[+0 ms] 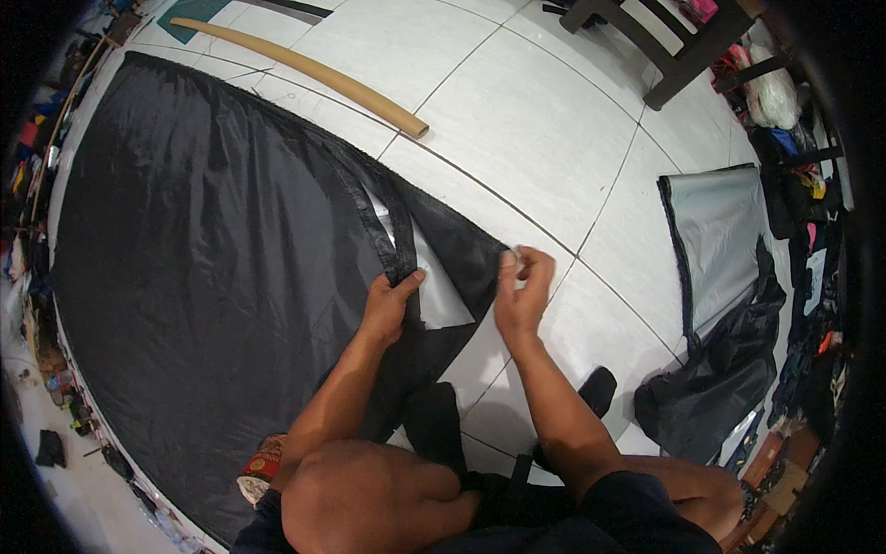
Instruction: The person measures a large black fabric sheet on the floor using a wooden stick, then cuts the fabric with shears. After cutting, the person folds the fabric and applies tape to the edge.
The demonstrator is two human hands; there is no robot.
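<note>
A large sheet of black fabric (212,258) lies spread over the floor on my left. Its silver underside (441,294) shows where a strip of the edge is folded back. My left hand (388,303) is closed on that folded edge, thumb on top. At the sheet's right corner, my right hand (524,294) has its thumb and fingertips curled at the fabric's edge in a pinch. How much cloth sits between those fingers is hard to see.
A long tan tube (323,78) lies beyond the sheet, near a green piece (198,18). To the right rests a crumpled silver-and-black cloth (715,249). Dark wooden furniture legs (678,65) stand at the far right. A red-banded round container (262,468) is by my left knee.
</note>
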